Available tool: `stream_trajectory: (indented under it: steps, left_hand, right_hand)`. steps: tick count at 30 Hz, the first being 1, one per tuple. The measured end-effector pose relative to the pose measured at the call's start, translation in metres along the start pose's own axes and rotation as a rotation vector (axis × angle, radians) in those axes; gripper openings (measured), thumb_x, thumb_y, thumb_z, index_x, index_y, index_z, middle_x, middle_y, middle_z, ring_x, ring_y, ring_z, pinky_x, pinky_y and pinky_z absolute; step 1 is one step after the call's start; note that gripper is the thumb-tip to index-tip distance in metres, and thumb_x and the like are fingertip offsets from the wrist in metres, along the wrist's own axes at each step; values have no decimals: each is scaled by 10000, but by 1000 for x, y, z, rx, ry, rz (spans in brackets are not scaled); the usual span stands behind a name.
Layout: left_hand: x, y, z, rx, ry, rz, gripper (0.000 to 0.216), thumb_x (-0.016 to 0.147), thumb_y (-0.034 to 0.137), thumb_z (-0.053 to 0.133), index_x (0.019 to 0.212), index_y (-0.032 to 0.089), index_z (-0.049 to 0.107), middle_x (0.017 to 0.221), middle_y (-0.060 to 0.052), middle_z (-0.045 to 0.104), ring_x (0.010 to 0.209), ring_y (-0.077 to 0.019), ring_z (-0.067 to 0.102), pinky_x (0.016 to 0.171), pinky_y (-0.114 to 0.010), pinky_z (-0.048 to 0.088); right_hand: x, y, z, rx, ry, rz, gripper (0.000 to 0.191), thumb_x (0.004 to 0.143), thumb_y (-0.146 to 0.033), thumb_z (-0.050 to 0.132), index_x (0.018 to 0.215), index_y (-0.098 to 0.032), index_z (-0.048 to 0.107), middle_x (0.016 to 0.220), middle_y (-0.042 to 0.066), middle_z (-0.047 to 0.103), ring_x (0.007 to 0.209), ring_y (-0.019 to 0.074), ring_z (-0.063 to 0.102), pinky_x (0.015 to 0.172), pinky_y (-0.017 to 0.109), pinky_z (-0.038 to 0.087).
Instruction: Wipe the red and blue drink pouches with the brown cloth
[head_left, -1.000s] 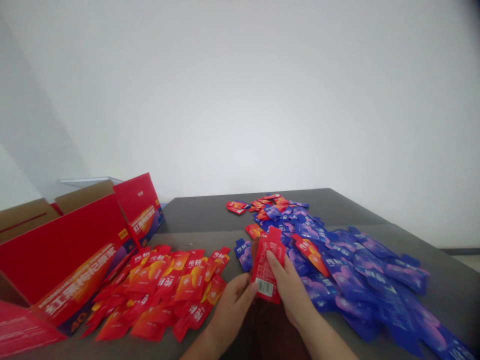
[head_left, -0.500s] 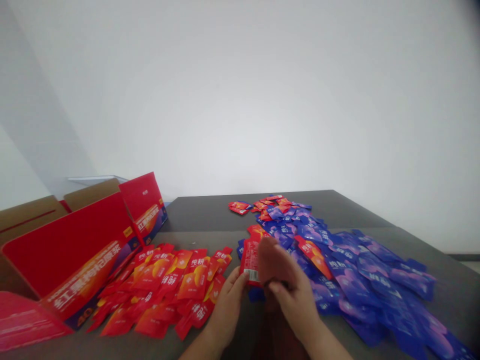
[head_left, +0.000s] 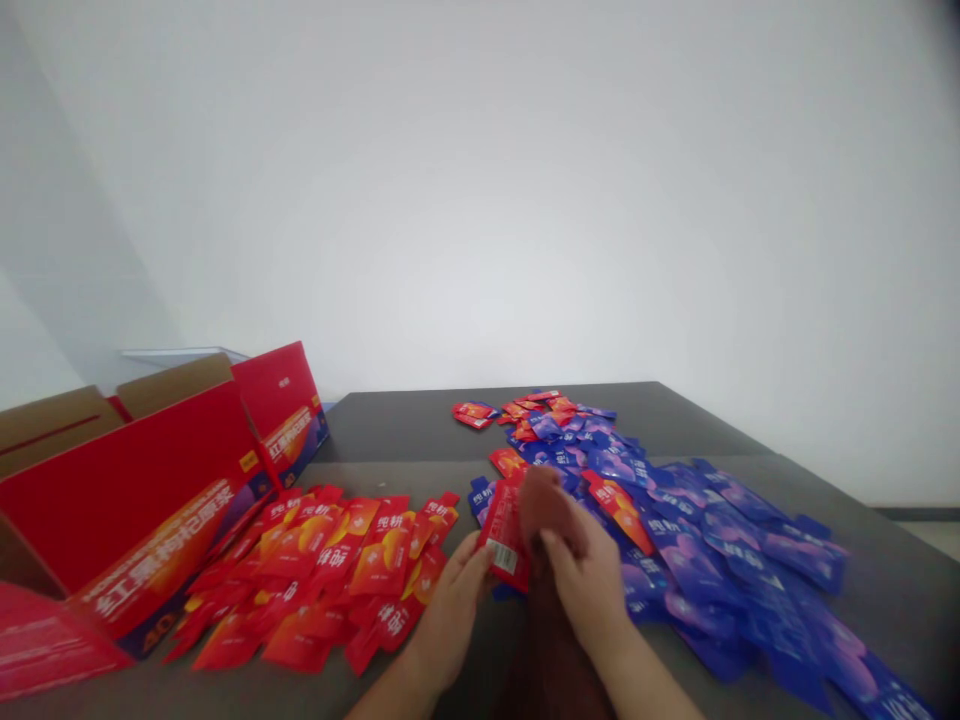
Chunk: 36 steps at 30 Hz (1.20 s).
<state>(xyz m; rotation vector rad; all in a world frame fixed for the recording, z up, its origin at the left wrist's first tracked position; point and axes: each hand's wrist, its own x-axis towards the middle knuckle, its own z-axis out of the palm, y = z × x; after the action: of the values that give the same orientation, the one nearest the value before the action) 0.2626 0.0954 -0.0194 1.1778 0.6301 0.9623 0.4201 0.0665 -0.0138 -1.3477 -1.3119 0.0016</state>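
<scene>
My left hand (head_left: 456, 605) pinches the lower left edge of a red pouch (head_left: 504, 532), its printed back and barcode facing up. My right hand (head_left: 589, 575) is closed on a reddish-brown cloth (head_left: 546, 505). That cloth covers the right part of the pouch, and its lower end hangs down between my forearms. Left of my hands lies a pile of red pouches (head_left: 382, 545) with orange fruit pictures. To the right spreads a larger pile of blue pouches (head_left: 694, 560), with a red pouch (head_left: 621, 510) lying among them.
An open red carton (head_left: 150, 500) with flaps up stands at the left. Farther back on the dark table (head_left: 405, 425) lie mixed red and blue pouches, and a small red group (head_left: 474, 414) sits slightly apart. A white wall rises behind the table.
The held pouch now leans, its top tipped to the right, and more of its barcode end shows. The cloth has shifted slightly against it. The whole view has moved a little.
</scene>
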Motion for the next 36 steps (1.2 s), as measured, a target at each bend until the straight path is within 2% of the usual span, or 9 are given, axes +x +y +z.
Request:
stream_trajectory:
  steps: [3,7,11,16,18,24,28,33,36]
  left_hand:
    - [0,-1,-3,29,-29,7,303,853,386,560,1073,198,647,1105,-65,683,1019,-235,615,951,-369,468]
    - [-2,5,2,195,-170,-8,298,881,349,535,1094,181,658,1042,-59,708,987,-226,630,957,-366,467]
    - [2,12,6,457,-24,269,303,900,283,461,1132,183,628,1152,-82,673,1098,-241,592,982,-391,453]
    - [-2,16,2,973,-190,581,134,823,183,568,694,193,606,1330,-98,561,1272,-261,458,1077,-399,344]
    - [-6,15,0,965,-265,589,32,813,218,616,786,201,614,1363,-96,527,1300,-266,419,1089,-409,324]
    - [-3,7,-2,503,34,383,146,910,330,501,929,194,552,927,-48,601,866,-177,570,781,-298,486]
    - [-3,9,2,322,-189,33,279,900,403,510,809,162,616,676,12,559,634,-133,525,635,-249,467]
    - [-2,10,5,229,16,80,251,853,391,571,925,176,679,895,-25,678,888,-197,588,837,-297,470]
    - [1,7,2,148,68,47,272,858,396,550,995,194,669,1043,-52,682,983,-226,594,920,-349,458]
  right_hand:
    - [-2,-13,10,-64,-300,-106,384,783,-355,634,1146,-233,660,1141,78,690,1047,259,639,898,375,491]
    - [17,-2,0,-196,-141,271,381,852,-438,529,1136,-222,664,1115,102,694,1027,299,643,887,437,474]
    - [24,11,-6,138,30,470,488,850,-523,486,1171,-181,624,1206,122,649,1150,277,575,993,420,409]
    - [12,-8,10,559,-161,530,510,763,-489,632,1186,-211,569,1245,62,631,1158,216,574,976,333,441]
    - [9,-17,10,676,-179,627,460,762,-490,648,1127,-219,579,1167,48,671,1078,225,621,901,336,490]
    - [12,-27,2,878,-84,827,400,770,-498,651,1056,-222,602,940,7,725,846,213,693,737,318,548]
    - [14,-24,5,891,-119,809,464,788,-508,625,1160,-235,573,1057,32,710,919,231,683,762,345,551]
    - [10,-14,-7,504,337,540,524,831,-480,550,1260,-180,542,1245,83,630,1136,235,587,985,375,438]
    - [0,-16,-8,328,85,164,463,783,-363,617,1222,-217,604,1236,73,641,1160,237,574,985,361,431]
